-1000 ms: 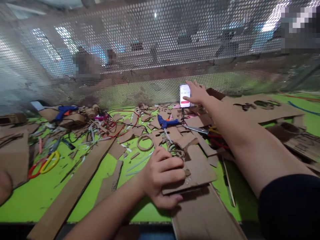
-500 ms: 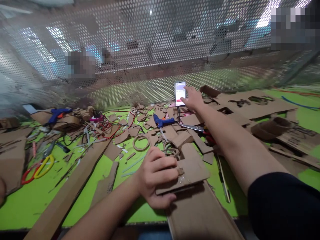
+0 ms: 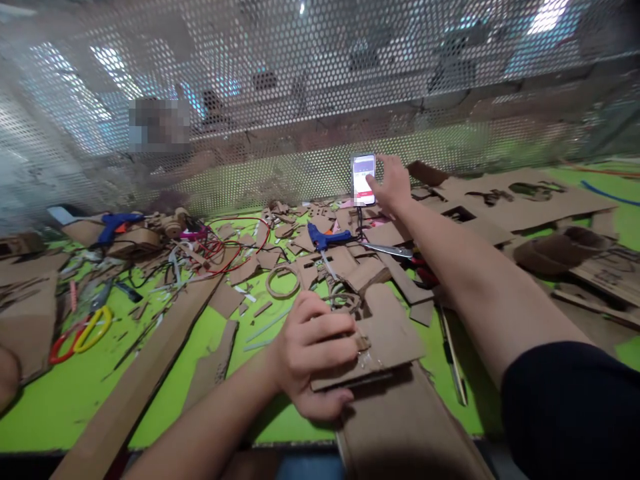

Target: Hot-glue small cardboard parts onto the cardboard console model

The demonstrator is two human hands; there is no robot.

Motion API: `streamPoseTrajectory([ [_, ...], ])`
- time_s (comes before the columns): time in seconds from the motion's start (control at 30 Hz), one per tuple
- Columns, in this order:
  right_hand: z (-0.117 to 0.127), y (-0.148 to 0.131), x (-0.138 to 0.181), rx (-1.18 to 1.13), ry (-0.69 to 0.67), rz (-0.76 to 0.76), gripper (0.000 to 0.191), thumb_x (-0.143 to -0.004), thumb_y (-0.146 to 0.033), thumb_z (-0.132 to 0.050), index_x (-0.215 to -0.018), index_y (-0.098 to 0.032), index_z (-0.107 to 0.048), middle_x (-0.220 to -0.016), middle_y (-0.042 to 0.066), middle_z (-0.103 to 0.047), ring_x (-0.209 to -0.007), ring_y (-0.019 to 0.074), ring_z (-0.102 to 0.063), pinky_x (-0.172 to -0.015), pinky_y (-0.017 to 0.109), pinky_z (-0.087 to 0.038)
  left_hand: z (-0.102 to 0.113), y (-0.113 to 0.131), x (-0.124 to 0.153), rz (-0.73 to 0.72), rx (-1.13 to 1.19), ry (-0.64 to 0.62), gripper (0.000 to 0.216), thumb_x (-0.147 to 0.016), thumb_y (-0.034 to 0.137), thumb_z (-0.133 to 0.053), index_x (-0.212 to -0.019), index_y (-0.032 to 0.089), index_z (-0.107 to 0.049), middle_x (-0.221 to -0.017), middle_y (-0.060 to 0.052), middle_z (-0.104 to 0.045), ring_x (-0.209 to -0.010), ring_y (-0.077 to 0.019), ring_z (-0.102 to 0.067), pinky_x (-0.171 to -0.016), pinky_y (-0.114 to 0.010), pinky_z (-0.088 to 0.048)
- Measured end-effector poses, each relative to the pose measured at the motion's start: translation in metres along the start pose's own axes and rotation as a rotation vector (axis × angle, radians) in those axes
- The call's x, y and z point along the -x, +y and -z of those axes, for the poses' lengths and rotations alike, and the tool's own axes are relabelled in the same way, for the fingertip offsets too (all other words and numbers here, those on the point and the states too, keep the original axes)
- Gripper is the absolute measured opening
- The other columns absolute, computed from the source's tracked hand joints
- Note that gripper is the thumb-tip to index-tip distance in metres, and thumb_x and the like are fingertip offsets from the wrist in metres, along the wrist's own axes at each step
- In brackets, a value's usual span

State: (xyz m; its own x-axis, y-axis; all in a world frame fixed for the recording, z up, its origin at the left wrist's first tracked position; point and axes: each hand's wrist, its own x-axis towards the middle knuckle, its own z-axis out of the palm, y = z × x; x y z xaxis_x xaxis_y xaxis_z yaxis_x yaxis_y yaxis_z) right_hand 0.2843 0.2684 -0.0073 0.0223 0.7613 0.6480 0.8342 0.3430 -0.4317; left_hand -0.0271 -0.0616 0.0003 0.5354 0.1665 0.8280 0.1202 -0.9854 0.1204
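Observation:
My left hand is wrapped around a cut cardboard piece, fingers on top and thumb below, with shiny glue on its face. That piece sits over a long cardboard strip that runs to the front edge. Stretched forward, my right hand has its fingers apart at the right side of an upright phone with a lit screen. The thumb lies over the screen; whether it presses is hard to tell. Just below the phone lies a blue glue gun, with scissors beside it.
Cardboard scraps cover much of the green table. Red-and-yellow-handled scissors and another blue glue gun lie left. A utility knife is right of the strip. A perforated metal screen stands behind; part of another person shows at the left edge.
My right thumb has shifted up the phone screen from its lower part, and the fingers have moved slightly upward. My left hand keeps its hold on the cardboard piece. The view has tilted slightly.

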Motion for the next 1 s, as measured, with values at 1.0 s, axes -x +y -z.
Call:
streamPoseTrajectory([
  [1.0, 0.158, -0.177, 0.256, -0.722, -0.123, 0.747, 0.042, -0.088, -0.040, -0.065, -0.123, -0.016, -0.068, -0.117, 0.013, -0.066, -0.104, 0.0268, -0.067, -0.089, 0.047, -0.050, 0.002, -0.003, 0.008, 0.000, 0.039, 0.010, 0.043, -0.092, 0.056, -0.058, -0.105, 0.018, -0.070, -0.111, -0.014, -0.078, -0.090, -0.0256, -0.065, -0.082, -0.046, -0.045],
])
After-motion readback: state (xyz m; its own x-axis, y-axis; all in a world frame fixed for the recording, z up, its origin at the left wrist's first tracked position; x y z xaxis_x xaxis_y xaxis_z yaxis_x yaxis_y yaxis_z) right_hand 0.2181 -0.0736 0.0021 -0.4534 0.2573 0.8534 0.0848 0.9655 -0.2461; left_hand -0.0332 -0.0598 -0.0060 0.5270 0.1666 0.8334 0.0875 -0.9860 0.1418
